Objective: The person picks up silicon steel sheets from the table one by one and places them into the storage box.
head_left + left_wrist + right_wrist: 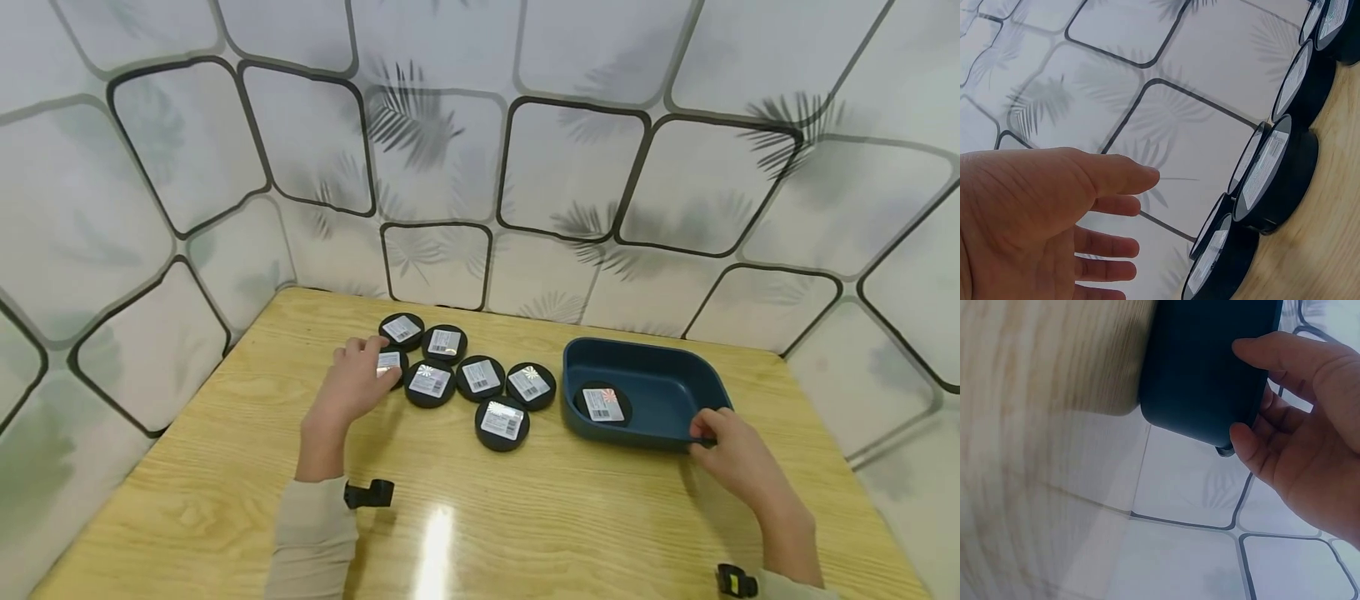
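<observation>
My left hand (348, 383) hovers over the leftmost black round disc (390, 362), its fingers loosely extended. In the left wrist view this hand (1041, 219) appears apart from the discs, with nothing between thumb and fingers. The discs are thick, with white labels on top; a front one (502, 423) sits nearest the person. My right hand (735, 454) pinches the near right rim of a dark blue rectangular bin (652, 353). In the right wrist view its thumb lies on the bin's outer wall (1204, 375), fingers over the rim. Another labelled disc (603, 404) lies inside the bin, at the left.
Several more discs (430, 383) cluster on the wooden table (570, 517) left of the bin. A patterned fabric wall (442, 167) encloses the back and sides. A black wrist strap (369, 493) sits at the left sleeve.
</observation>
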Tool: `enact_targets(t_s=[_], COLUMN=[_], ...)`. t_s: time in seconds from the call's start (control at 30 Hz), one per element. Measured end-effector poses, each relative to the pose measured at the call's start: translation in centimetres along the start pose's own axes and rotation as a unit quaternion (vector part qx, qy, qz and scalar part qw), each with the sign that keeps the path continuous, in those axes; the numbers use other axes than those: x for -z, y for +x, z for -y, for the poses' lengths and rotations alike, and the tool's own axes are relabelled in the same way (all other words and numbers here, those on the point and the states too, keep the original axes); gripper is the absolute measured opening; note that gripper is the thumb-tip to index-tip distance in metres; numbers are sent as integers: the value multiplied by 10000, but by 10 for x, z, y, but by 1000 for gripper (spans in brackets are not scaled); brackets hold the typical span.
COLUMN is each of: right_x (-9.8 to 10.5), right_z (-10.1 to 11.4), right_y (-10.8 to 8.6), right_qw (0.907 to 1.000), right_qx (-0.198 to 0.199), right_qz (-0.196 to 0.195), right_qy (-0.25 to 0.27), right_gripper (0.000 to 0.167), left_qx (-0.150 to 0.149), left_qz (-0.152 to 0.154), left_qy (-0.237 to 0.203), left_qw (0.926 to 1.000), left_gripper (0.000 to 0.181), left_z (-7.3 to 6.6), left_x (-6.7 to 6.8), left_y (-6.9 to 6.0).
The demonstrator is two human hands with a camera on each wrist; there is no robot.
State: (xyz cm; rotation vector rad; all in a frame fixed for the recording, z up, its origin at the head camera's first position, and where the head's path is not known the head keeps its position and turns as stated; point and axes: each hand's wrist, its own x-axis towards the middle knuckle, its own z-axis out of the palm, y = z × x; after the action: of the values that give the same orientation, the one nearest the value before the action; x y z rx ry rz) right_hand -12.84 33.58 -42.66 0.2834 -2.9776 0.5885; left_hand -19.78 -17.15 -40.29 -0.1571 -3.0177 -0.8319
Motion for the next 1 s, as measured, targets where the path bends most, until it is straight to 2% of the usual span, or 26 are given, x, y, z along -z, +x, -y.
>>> enact_targets(t_s=[0.2,0.4,0.5,0.83,1.0], right_x=[1,1,1,1,1], right_z=[-2,-2,-1,1,1], right_y=[-2,-2,-1,0,0], right_qw=[10000,10000,10000,10000,10000], right_qx=[16,42,44,-23,-53], right_qz=[32,-22,-49,8,27], right_qy=[-28,-52,-38,-28,-31], right_gripper=[15,14,14,14,14], left_qx=[105,388,506,628,604], left_qz=[295,881,1081,1491,1546], left_qy=[-14,21,58,-98,-109], left_qw=[9995,9954,9928,9868,9861], left_gripper=[65,77,82,95,97], left_z=[-1,1,2,5,5], left_x=[-4,-4,-4,-8,-10], left_y=[0,-3,-3,-7,-6])
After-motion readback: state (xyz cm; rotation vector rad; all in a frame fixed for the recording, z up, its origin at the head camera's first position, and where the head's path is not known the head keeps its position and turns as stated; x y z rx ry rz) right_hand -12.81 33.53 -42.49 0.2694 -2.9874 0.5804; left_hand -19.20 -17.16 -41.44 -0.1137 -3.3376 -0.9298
